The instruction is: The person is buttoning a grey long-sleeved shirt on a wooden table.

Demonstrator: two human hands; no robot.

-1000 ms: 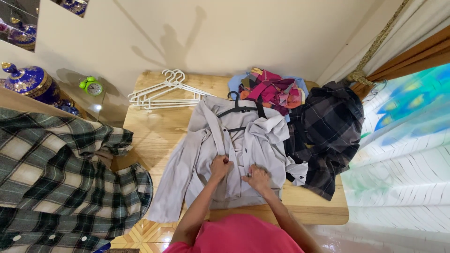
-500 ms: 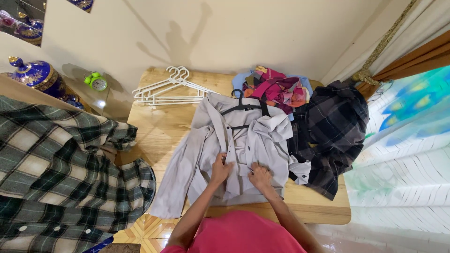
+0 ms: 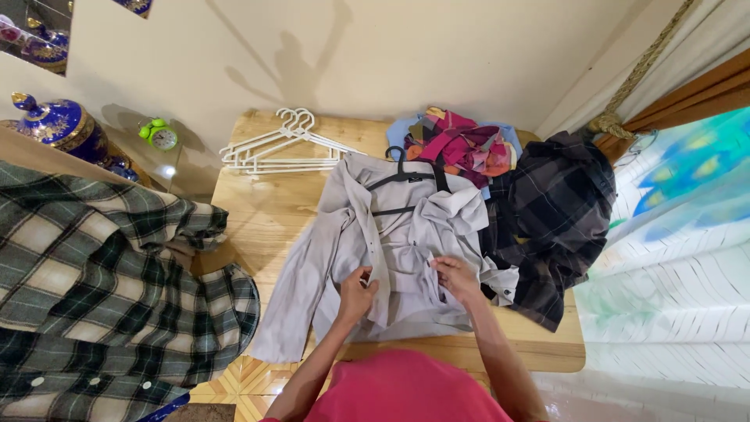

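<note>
- Head view, looking straight down at a light wooden table (image 3: 258,211) pushed against a cream wall.
- No packages, labels or signs anywhere that I can spot, so nothing to report there.
- Main thing here is a pale grey button-up shirt (image 3: 406,250) lying flat in the middle of the table, front side up, with a black plastic hanger (image 3: 402,178) tucked into its collar end, hook pointing toward the wall.
- Left hand (image 3: 355,293) is pinched shut on the left front edge of the grey shirt, down near the hem.
- Right hand (image 3: 457,277) is closed on the right front edge, fingers curled into the fabric. The two hands are apart, with the open shirt front between them.
- So the shirt sits right under and in both grips, its long left sleeve trailing off toward the near-left table edge.
- Behind the shirt, by the wall: a bunch of white plastic hangers (image 3: 277,148) lying flat.
- Just right of those, a crumpled pile of pink, orange and blue clothes (image 3: 461,144), and beside it a dark plaid shirt (image 3: 551,219) heaped at the right edge.
- Off to the left, a green-and-white plaid shirt (image 3: 101,289) draped over something, plus a small green alarm clock (image 3: 158,134) and a blue-and-gold lidded ceramic jar (image 3: 55,125); can't see what's inside it.
</note>
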